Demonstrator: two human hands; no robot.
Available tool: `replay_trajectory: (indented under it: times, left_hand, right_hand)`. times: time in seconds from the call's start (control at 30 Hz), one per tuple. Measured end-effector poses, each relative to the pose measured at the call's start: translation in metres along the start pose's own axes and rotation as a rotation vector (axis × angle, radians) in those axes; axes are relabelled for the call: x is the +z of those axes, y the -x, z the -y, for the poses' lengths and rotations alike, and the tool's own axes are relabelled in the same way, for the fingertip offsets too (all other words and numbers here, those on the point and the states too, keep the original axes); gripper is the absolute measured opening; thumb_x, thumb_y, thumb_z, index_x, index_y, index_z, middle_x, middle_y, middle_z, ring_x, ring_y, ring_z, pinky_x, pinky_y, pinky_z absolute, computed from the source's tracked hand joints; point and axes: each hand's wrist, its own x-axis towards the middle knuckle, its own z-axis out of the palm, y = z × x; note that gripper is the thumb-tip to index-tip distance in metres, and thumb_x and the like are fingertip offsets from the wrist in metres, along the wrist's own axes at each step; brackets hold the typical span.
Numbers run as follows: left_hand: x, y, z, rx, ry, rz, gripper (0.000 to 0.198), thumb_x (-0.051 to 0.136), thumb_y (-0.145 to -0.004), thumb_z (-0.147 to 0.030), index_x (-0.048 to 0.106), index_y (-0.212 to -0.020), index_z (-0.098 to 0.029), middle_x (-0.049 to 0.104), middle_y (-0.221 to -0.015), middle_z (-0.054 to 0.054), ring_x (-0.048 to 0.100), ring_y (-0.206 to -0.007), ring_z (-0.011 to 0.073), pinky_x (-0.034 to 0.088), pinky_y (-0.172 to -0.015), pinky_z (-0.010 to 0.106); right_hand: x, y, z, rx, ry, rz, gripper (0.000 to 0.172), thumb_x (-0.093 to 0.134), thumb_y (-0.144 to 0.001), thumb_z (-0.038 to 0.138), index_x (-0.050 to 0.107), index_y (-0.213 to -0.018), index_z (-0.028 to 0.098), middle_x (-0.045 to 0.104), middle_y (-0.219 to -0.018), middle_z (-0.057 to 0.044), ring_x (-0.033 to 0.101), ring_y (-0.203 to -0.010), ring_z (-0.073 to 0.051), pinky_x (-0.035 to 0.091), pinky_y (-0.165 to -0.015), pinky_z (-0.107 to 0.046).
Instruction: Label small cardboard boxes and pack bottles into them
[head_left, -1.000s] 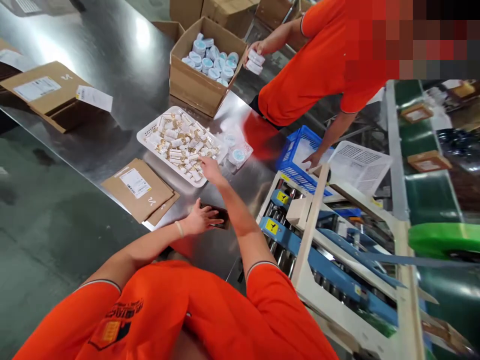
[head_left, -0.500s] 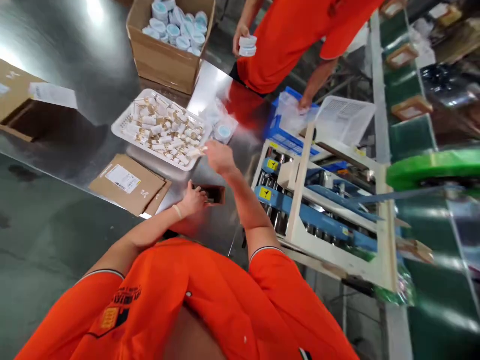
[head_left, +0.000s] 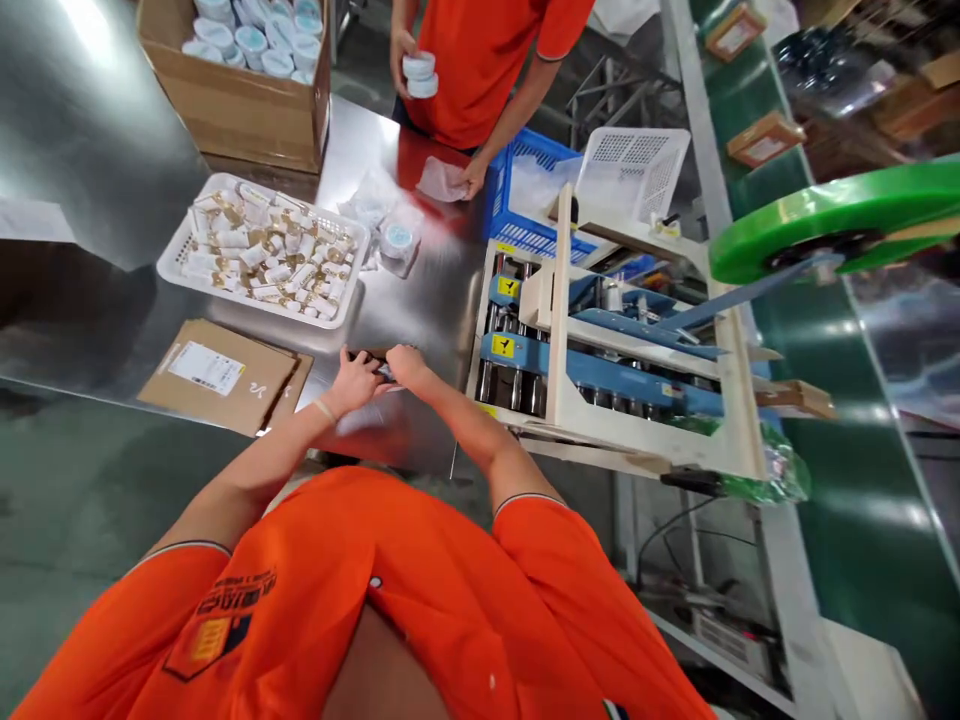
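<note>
My left hand (head_left: 355,384) is closed on the left end of a small brown cardboard box (head_left: 380,353) on the metal table. At the box's right end my right hand (head_left: 406,366) grips it with curled fingers. Between the hands a dark opening and something greyish show, but the fingers cover most of the box. Beyond them lies a white plastic tray (head_left: 336,321), filled with small white-and-gold pieces (head_left: 274,265) whose kind I cannot make out. Flattened brown cartons (head_left: 255,385) with a white label lie left of my left hand.
A large carton (head_left: 240,115) of round white tubs stands at the back left. A bagged tub (head_left: 397,240) lies right of the tray. Opposite, a co-worker (head_left: 480,70) holds stacked tubs and a clear bag. The taping machine (head_left: 570,360), blue crate (head_left: 514,215) and green conveyor (head_left: 840,420) are on the right.
My right hand has come back from the tray edge, where it held a white piece, to the box beside my left hand. The co-worker's hand has lifted a bag from the crate. The view has shifted.
</note>
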Motion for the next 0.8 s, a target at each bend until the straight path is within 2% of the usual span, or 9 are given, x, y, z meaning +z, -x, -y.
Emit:
replay_trajectory:
  times: [0.07, 0.13, 0.23, 0.37, 0.47, 0.57, 0.63, 0.7, 0.8]
  left_hand:
    - [-0.001, 0.001, 0.001, -0.010, -0.007, 0.017, 0.032, 0.062, -0.110, -0.046, 0.091, -0.112, -0.031, 0.078, -0.131, 0.015, 0.056, -0.130, 0.0427, 0.029, -0.121, 0.085]
    - [-0.003, 0.002, 0.000, -0.008, -0.011, 0.020, 0.034, 0.060, -0.111, -0.047, 0.088, -0.125, -0.034, 0.077, -0.137, 0.015, 0.055, -0.131, 0.0428, 0.028, -0.121, 0.085]
    - [-0.003, 0.001, -0.003, -0.008, -0.015, 0.031, 0.042, 0.056, -0.112, -0.048, 0.078, -0.147, -0.035, 0.074, -0.143, 0.016, 0.054, -0.133, 0.0432, 0.027, -0.121, 0.085]
    - [-0.003, -0.003, -0.008, -0.057, 0.013, 0.021, 0.053, 0.057, -0.111, -0.049, 0.070, -0.155, -0.025, 0.073, -0.144, 0.022, 0.056, -0.134, 0.0445, 0.026, -0.122, 0.084]
    - [-0.001, 0.003, 0.003, -0.075, 0.179, -0.039, 0.052, 0.060, -0.108, -0.047, 0.070, -0.151, -0.021, 0.072, -0.145, 0.021, 0.058, -0.138, 0.0412, 0.030, -0.127, 0.075]
    - [0.005, 0.021, 0.033, -0.236, 0.481, -0.263, 0.048, 0.058, -0.108, -0.043, 0.066, -0.150, -0.022, 0.069, -0.151, 0.016, 0.057, -0.145, 0.0325, 0.040, -0.129, 0.055]
    - [0.012, 0.031, 0.054, -0.397, 0.706, -0.369, 0.059, 0.064, -0.103, -0.044, 0.059, -0.157, -0.020, 0.064, -0.158, 0.016, 0.055, -0.151, 0.0292, 0.045, -0.128, 0.046]
    - [0.020, 0.033, 0.065, -0.473, 0.932, -0.289, 0.075, 0.075, -0.095, -0.047, 0.056, -0.161, -0.017, 0.066, -0.156, 0.017, 0.059, -0.148, 0.0295, 0.050, -0.124, 0.043]
    - [0.033, 0.018, 0.061, -0.491, 1.178, -0.088, 0.085, 0.087, -0.084, -0.051, 0.061, -0.154, -0.012, 0.078, -0.137, 0.018, 0.071, -0.130, 0.0312, 0.058, -0.113, 0.044]
  right_hand:
    - [0.003, 0.011, -0.017, 0.043, 0.013, -0.087, 0.022, 0.066, -0.102, 0.017, 0.086, -0.110, 0.012, 0.084, -0.111, -0.024, 0.081, -0.102, -0.031, 0.058, -0.089, -0.034]
    - [0.006, 0.023, -0.039, 0.133, -0.025, -0.261, 0.025, 0.060, -0.104, 0.017, 0.083, -0.112, 0.013, 0.083, -0.115, -0.022, 0.079, -0.104, -0.029, 0.057, -0.090, -0.034]
    - [0.018, 0.025, -0.065, 0.252, -0.288, -0.401, 0.018, 0.066, -0.097, 0.018, 0.081, -0.105, 0.014, 0.083, -0.100, -0.014, 0.075, -0.091, -0.024, 0.056, -0.085, -0.031]
    - [0.038, 0.007, -0.063, 0.209, -0.564, -0.200, 0.017, 0.074, -0.080, 0.008, 0.080, -0.095, 0.015, 0.079, -0.085, -0.002, 0.070, -0.081, -0.018, 0.053, -0.080, -0.025]
    - [0.042, 0.007, -0.060, 0.053, -0.456, -0.102, 0.012, 0.071, -0.089, 0.009, 0.080, -0.093, 0.014, 0.080, -0.090, -0.003, 0.070, -0.088, -0.018, 0.052, -0.087, -0.026]
    - [0.040, 0.028, -0.072, -0.215, -0.343, -0.028, 0.015, 0.070, -0.101, 0.023, 0.084, -0.100, 0.015, 0.081, -0.106, -0.008, 0.070, -0.101, -0.022, 0.053, -0.096, -0.030]
    - [0.043, 0.044, -0.081, -0.290, -0.273, -0.032, 0.015, 0.073, -0.100, 0.023, 0.085, -0.106, 0.016, 0.079, -0.123, -0.012, 0.069, -0.112, -0.024, 0.053, -0.104, -0.033]
    - [0.048, 0.051, -0.084, -0.279, -0.190, -0.054, 0.017, 0.068, -0.102, 0.018, 0.085, -0.106, 0.016, 0.077, -0.130, -0.014, 0.068, -0.117, -0.025, 0.052, -0.108, -0.036]
    - [0.050, 0.042, -0.077, -0.251, -0.106, -0.016, 0.023, 0.061, -0.106, 0.015, 0.084, -0.102, 0.016, 0.078, -0.121, -0.012, 0.069, -0.112, -0.025, 0.052, -0.105, -0.034]
